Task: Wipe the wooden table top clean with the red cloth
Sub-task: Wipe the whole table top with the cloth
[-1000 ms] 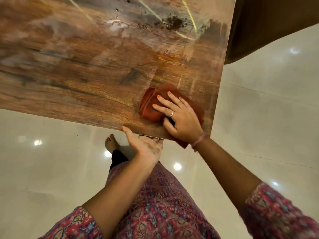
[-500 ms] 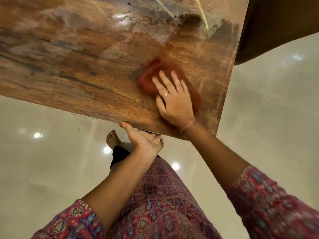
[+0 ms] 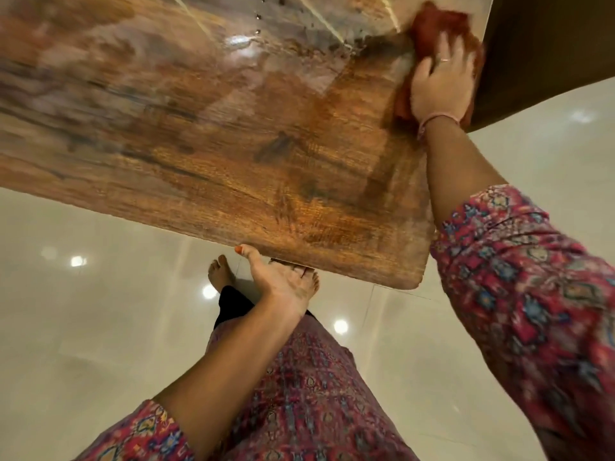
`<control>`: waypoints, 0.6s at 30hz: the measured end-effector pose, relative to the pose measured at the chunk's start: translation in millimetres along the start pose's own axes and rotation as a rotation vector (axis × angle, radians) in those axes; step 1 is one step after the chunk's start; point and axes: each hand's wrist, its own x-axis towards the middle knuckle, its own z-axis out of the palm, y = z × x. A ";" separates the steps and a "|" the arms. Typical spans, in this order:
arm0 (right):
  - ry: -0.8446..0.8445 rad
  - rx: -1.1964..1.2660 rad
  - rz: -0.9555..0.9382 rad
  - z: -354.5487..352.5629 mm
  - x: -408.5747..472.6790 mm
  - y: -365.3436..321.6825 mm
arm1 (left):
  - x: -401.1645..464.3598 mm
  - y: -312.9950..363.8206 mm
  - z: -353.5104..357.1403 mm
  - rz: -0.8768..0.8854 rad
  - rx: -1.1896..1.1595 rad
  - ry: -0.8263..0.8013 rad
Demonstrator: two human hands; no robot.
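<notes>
Red cloth [image 3: 436, 26] under right hand [image 3: 439, 84] fingers [image 3: 457, 49]

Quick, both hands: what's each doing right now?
Left hand: open, braced against the table edge.
Right hand: open, pressing the red cloth flat.

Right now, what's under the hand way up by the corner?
The red cloth lies under the right hand, pressed on the table. Any dirt beneath the cloth is hidden.

Sleeves [image 3: 519, 277]: red, blue-and-pink floral print
Right hand [image 3: 439, 84]: finger ring, pink wrist thread
Left hand [image 3: 283, 284]: orange-painted thumbnail
Feet [image 3: 219, 272]: bare
</notes>
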 end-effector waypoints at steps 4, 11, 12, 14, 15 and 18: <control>0.040 -0.001 0.116 5.7 -41.9 -9.2 | 2.8 -1.0 -0.4 0.024 -0.026 0.004; -0.168 -0.001 -0.438 20.2 -236.4 11.2 | 1.9 -3.1 7.2 0.081 -0.027 0.041; -0.201 -0.024 -0.486 19.2 -243.2 17.2 | 1.2 -3.4 7.3 0.077 -0.021 0.039; -0.265 -0.054 -0.564 14.8 -224.1 23.4 | 1.6 -3.9 6.2 0.064 -0.003 0.039; -0.292 -0.069 -0.595 11.8 -204.0 22.3 | 2.4 -3.6 5.8 0.061 0.000 0.041; -0.285 -0.083 -0.574 5.0 -113.2 8.1 | 2.4 -3.6 4.8 0.067 -0.006 0.052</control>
